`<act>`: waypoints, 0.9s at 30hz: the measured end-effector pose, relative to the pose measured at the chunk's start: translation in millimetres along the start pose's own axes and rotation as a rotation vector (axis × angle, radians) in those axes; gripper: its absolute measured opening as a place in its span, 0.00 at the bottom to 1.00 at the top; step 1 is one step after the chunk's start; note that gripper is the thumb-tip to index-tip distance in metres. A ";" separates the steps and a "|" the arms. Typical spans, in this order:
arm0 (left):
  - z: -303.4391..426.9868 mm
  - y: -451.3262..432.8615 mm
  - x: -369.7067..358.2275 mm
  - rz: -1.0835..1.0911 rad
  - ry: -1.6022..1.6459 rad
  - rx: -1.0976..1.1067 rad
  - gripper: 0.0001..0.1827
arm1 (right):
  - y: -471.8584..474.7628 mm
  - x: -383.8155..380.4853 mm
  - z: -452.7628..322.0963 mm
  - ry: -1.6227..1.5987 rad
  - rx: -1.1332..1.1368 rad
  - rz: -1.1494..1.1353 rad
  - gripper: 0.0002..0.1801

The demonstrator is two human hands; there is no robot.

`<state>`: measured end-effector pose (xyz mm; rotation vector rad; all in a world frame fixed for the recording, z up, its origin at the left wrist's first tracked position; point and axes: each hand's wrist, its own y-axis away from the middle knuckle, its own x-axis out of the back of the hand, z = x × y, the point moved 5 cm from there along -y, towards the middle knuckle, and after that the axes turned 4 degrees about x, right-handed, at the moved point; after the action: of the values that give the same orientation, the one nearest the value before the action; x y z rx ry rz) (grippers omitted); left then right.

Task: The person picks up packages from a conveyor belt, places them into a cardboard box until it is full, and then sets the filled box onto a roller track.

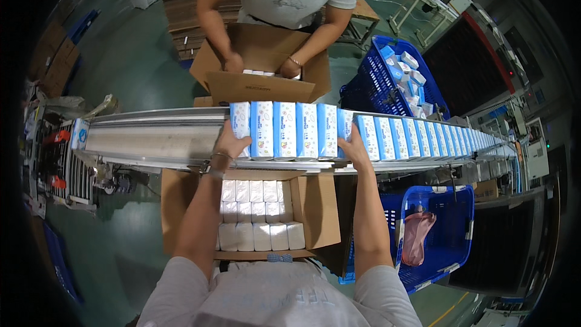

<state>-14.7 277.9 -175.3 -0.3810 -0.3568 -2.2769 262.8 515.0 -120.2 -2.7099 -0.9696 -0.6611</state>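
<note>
My left hand [232, 146] and my right hand [356, 147] press in from both ends of a row of several white-and-blue tissue packs [284, 131]. The packs stand side by side, upright, at the metal conveyor [150, 138]. More packs [399, 138] line the belt to the right of my right hand, running off into the distance. Between my forearms and against my body is an open cardboard carton [320, 211]. Inside it, wrapped packs [254, 212] sit in rows; my left forearm hides part of its left side.
Across the conveyor, a co-worker's hands [290, 68] reach into another open carton [261, 86]. A blue basket [374, 77] of loose packs stands at the far right. Nearer, another blue basket [465, 222] holds a pink cloth-like item [416, 238]. A roller track [79, 168] lies left.
</note>
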 end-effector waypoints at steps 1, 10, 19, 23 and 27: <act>21.1 10.1 15.6 0.035 -0.026 -0.096 0.37 | 4.1 0.3 -13.2 0.017 0.101 0.033 0.37; 57.8 204.6 130.6 0.103 -0.425 -0.208 0.44 | 183.3 -49.9 -104.2 0.221 0.000 -0.043 0.38; -166.6 124.2 35.7 -0.795 -1.115 0.096 0.15 | 145.3 -236.1 88.1 1.057 0.028 -0.910 0.17; -227.3 86.3 -0.2 -0.822 -1.033 0.029 0.17 | 114.1 -255.0 127.1 1.121 0.047 -0.838 0.15; -169.2 96.9 12.7 -0.806 -1.062 -0.099 0.19 | 122.3 -191.2 44.9 0.635 0.098 -0.730 0.12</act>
<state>22.4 143.6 -312.3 -1.7660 -1.0718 -2.6353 225.1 329.2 -252.7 -1.7849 -1.7010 -1.4199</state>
